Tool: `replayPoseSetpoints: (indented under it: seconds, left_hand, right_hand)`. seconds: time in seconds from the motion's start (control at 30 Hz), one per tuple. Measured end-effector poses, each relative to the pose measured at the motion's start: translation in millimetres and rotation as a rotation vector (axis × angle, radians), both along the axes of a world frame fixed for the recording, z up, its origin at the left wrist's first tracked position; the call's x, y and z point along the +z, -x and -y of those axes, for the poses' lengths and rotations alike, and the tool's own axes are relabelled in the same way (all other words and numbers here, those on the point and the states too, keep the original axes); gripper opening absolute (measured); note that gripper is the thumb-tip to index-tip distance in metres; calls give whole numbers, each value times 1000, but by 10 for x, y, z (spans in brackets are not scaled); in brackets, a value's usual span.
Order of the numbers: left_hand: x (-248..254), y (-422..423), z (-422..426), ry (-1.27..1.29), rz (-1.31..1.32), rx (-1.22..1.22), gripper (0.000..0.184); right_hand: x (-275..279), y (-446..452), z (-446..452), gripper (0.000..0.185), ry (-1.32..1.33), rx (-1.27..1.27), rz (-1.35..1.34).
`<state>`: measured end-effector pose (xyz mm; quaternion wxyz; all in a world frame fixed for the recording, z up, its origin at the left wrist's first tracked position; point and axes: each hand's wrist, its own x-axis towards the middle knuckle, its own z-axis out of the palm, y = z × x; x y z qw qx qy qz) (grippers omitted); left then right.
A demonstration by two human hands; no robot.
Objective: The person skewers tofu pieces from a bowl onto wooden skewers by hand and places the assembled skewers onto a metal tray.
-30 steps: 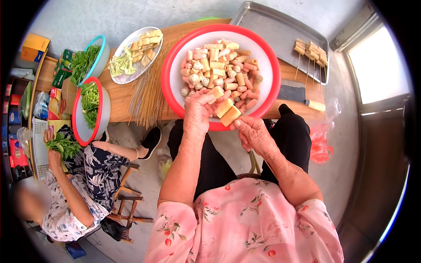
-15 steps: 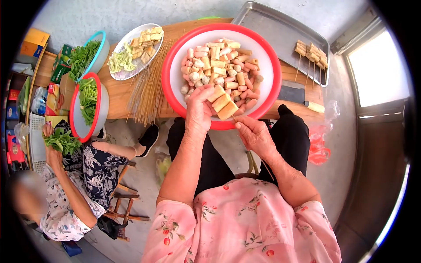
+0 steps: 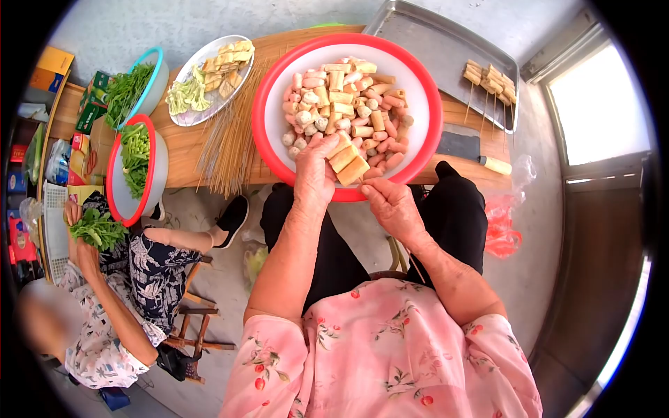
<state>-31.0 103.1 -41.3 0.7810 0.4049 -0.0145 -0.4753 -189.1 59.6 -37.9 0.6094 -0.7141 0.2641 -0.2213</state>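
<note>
Base: State of the hands?

Me: On my remote feed, the left hand (image 3: 313, 174) is closed on the yellow pieces (image 3: 348, 164) — a short row, gripped by the fingers, over the near side of the red-rimmed bowl (image 3: 260, 111). Right hand (image 3: 391, 202) pinched nearly shut on a thin skewer (image 3: 416, 265), its upper end at the row's near end.

Base: Surroundings?

Me: Pink and tan pieces (image 3: 341, 104) heaped in the bowl, bowl on the wooden table (image 3: 182, 164). Left of it, loose sticks (image 3: 221, 157), then an oval plate (image 3: 198, 120) of food. Right of it, a cleaver (image 3: 458, 141) lying flat; beyond, loaded skewers (image 3: 491, 82) on a metal tray (image 3: 418, 42). Far left — a co-worker (image 3: 125, 320) holding greens (image 3: 99, 228).
</note>
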Motion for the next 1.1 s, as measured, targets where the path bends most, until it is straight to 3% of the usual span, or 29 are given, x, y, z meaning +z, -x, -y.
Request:
replayPoseSetpoints:
  seconds: [0.3, 0.43, 0.53, 0.57, 0.63, 0.67, 0.7, 0.77, 0.8, 0.9, 1.0, 1.1]
  left_hand:
    - [41, 23, -24, 8, 11, -66, 21]
    - [168, 21, 92, -107, 45, -42, 26]
    - [110, -60, 290, -474, 754, -140, 24]
    - [38, -65, 350, -477, 755, -145, 24]
    - [-113, -62, 477, -625, 1778, -213, 20]
    - [-291, -89, 526, -483, 1906, -126, 27]
    - [-327, -59, 554, -474, 1909, -132, 27]
    - [-406, 9, 566, -739, 2137, -299, 33]
    - [-251, 74, 578, -806, 2005, -381, 38]
    - [-136, 115, 538, -849, 1956, -436, 39]
    - [-234, 38, 473, -679, 2129, -471, 38]
    - [-326, 28, 436, -648, 2122, -382, 34]
  right_hand:
    - [-17, -99, 4, 18, -9, -22, -6]
    - [-35, -40, 91, 21, -72, -98, 3]
    - [53, 74, 227, 22, -297, -226, 80]
    - [96, 108, 279, 24, -334, -243, 131]
    - [196, 163, 362, 27, -417, -272, 119]
    - [203, 183, 382, 27, -417, -281, 122]
    - [208, 207, 399, 27, -433, -288, 131]
    - [201, 235, 413, 27, -451, -298, 143]
    - [195, 240, 409, 27, -448, -294, 142]
    - [228, 276, 379, 24, -453, -294, 125]
    - [204, 271, 363, 23, -436, -302, 114]
    - [198, 288, 346, 25, -435, -314, 98]
